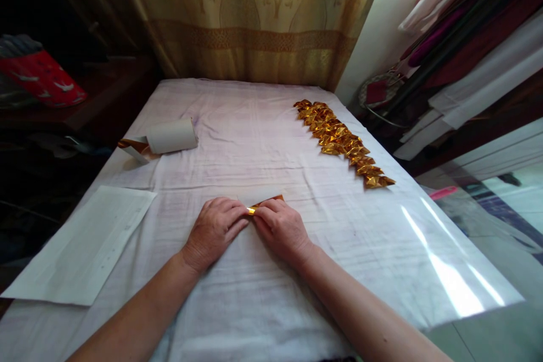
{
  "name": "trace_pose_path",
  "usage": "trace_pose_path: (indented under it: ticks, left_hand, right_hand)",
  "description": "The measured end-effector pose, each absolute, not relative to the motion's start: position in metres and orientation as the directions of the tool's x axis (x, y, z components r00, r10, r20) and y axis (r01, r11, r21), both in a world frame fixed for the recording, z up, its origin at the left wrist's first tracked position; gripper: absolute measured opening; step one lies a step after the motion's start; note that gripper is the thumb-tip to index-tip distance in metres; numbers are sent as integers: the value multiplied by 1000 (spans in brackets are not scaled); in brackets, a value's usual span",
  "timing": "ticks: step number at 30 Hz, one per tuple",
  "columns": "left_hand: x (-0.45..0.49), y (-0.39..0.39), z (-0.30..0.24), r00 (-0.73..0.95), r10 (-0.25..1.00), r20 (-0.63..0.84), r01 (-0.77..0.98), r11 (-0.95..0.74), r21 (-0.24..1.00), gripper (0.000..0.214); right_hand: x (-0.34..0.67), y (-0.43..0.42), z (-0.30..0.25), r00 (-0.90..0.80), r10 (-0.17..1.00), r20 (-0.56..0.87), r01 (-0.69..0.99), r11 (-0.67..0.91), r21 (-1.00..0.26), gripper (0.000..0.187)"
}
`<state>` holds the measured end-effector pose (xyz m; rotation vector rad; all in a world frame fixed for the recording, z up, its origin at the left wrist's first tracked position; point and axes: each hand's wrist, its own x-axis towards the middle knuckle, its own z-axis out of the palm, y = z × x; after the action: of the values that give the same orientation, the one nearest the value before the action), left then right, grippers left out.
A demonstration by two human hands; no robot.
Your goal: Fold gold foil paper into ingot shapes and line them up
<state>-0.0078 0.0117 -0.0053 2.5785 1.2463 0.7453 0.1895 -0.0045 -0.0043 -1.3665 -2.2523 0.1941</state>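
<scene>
A sheet of gold foil paper, white on its back, lies partly folded on the cloth-covered table. My left hand grips its left part, the fingers closed over the near edge. On the other side my right hand pinches the same sheet, its thumb and fingertips close to those of the left. Gold shows between the hands and at the upper right corner. Much of the sheet is hidden under the fingers. Folded gold paper ingots stand nested in rows at the far right.
A white roll with gold-backed strips lies at the back left. Nearer sits a flat white paper sheet. Behind the table hangs a gold curtain. A red container stands on dark furniture at left; clothes hang at right.
</scene>
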Motion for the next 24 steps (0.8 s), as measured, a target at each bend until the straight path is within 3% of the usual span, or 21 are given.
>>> trace_pose_path:
  ticks: [8,16,24]
  left_hand:
    - [-4,10,-5,515,778,359,716,-621,319,19]
    - [1,9,-5,475,834,281,730,-552,404,18]
    - [10,7,-3,406,881,244,789,-473,393,14]
  right_hand:
    - [191,-10,-1,-315,901,299,769,427,-476,16]
    - [191,-6,-4,-263,921,288,747,383,-544,14]
    - [189,-5,-8,-227,941,251,754,333,-566,15]
